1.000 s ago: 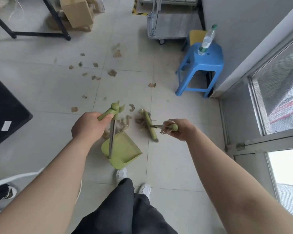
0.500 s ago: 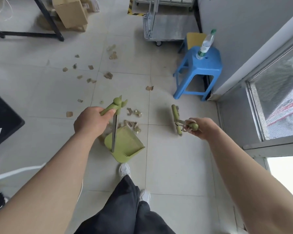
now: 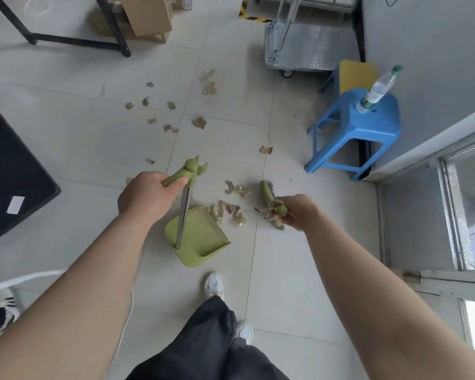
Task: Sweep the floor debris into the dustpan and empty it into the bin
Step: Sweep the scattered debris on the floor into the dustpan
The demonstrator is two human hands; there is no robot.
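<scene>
Centre: green plastic dustpan (image 3: pixel 203 237), ahead of a white shoe (image 3: pixel 214 285).
Its far edge: heap of torn cardboard scraps (image 3: pixel 231 211); green long-handled broom (image 3: pixel 266 191) just right of them.
Far right: blue plastic stool (image 3: pixel 368 138) with clear plastic bottle (image 3: pixel 379 87) on it.
Behind stool: metal platform trolley (image 3: pixel 310 45).
Left: black flat-topped case (image 3: pixel 8 174).

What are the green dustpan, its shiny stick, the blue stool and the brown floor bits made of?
The flat green dustpan looks like matte plastic: even colour, moulded comb teeth. Its thin silvery pole seems metal, from its grey sheen. The blue square stool looks like smooth one-piece plastic. The brown floor scraps are probably torn cardboard; some look ribbed.
</scene>
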